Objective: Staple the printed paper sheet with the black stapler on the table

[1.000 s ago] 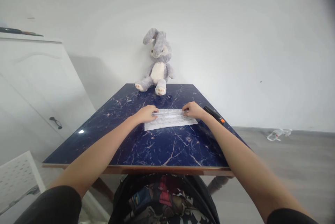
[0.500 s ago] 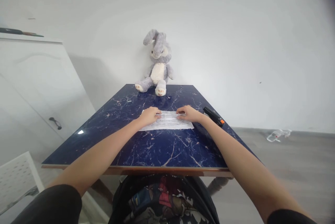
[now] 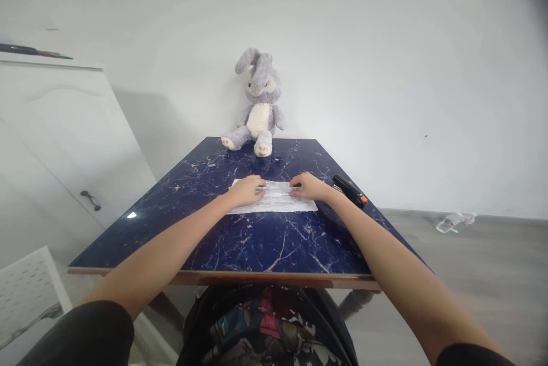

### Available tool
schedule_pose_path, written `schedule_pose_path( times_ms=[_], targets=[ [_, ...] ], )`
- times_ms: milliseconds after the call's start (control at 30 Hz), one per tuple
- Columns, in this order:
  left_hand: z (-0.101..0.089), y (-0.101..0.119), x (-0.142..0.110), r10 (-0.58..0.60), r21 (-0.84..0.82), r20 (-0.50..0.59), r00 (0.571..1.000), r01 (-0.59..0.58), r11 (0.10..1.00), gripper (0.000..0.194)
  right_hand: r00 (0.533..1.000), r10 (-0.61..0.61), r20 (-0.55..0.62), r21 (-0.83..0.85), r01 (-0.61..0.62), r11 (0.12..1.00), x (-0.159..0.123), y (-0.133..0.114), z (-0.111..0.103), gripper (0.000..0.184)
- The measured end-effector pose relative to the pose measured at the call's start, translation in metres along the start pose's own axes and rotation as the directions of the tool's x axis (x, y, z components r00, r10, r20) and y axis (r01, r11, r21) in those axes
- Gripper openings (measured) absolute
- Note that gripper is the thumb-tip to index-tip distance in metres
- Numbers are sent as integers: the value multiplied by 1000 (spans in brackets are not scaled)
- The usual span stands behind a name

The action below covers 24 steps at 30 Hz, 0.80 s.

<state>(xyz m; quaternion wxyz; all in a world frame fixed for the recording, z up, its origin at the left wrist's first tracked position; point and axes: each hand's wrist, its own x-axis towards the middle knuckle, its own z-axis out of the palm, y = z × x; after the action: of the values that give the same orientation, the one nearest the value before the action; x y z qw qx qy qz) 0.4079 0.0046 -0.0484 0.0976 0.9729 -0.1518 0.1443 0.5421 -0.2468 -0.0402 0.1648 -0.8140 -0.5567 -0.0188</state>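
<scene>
A sheet of printed white paper (image 3: 278, 200) lies on the blue marble-patterned table (image 3: 257, 246). My left hand (image 3: 249, 190) covers its left part, with bent fingers at the far edge and the thumb on the print. On the other side, my right hand (image 3: 310, 187) holds the paper's right part in much the same way. A strip of print shows between the two thumbs. Just beyond my right hand lies a black stapler (image 3: 349, 190) with an orange mark at its near end.
A grey plush rabbit (image 3: 259, 109) sits at the table's far end against the wall. Near the left edge is a small grey piece (image 3: 212, 165). A white cabinet (image 3: 64, 126) stands left, above a white perforated chair (image 3: 32, 292). Clear plastic (image 3: 456, 221) lies on the floor at right.
Both hands have shifted very slightly to the right over the paper. The paper, stapler and rabbit look unchanged.
</scene>
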Motion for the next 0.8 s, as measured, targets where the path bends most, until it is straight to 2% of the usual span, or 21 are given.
schedule_pose_path(
  times_ms=[100, 167, 267, 333, 400, 467, 500, 533, 600, 700, 800],
  targets=[
    [-1, 3, 0, -11, 20, -3, 1000, 11, 1000, 23, 999, -43, -3, -1, 43, 999, -1, -3, -2, 16],
    [-2, 4, 0, -15, 28, 2, 1000, 15, 1000, 26, 999, -46, -11, 11, 46, 999, -1, -5, -7, 25],
    [-2, 4, 0, -18, 30, -3, 1000, 18, 999, 28, 993, 14, -119, 26, -11, 1000, -4, -6, -19, 35],
    [-3, 4, -1, -25, 20, -9, 1000, 25, 999, 27, 960, 106, -260, 0, -110, 994, -8, -3, -30, 32],
    [-3, 3, -1, -25, 6, -9, 1000, 25, 1000, 25, 898, 196, -393, -32, -226, 973, -14, 1, -42, 27],
    [-3, 3, -1, -19, -5, -5, 1000, 19, 1000, 23, 844, 259, -469, -23, -304, 952, -19, 4, -51, 26],
    [-3, 3, 0, -15, -10, -3, 1000, 15, 1000, 21, 836, 270, -477, -2, -308, 951, -21, 4, -54, 27],
    [-2, 3, 0, -12, -15, -2, 1000, 12, 1000, 20, 845, 263, -465, 22, -286, 958, -22, 3, -56, 29],
    [0, 2, 1, -8, -29, -1, 1000, 8, 1000, 20, 904, 192, -381, 55, -185, 981, -21, -3, -53, 32],
    [2, -1, 2, -13, -47, 4, 1000, 13, 999, 20, 989, 14, -145, 35, -9, 999, -12, -16, -35, 28],
    [3, -2, 2, -7, -54, 6, 1000, 7, 998, 20, 996, -75, 38, -38, 76, 996, -3, -23, -14, 16]
  ],
)
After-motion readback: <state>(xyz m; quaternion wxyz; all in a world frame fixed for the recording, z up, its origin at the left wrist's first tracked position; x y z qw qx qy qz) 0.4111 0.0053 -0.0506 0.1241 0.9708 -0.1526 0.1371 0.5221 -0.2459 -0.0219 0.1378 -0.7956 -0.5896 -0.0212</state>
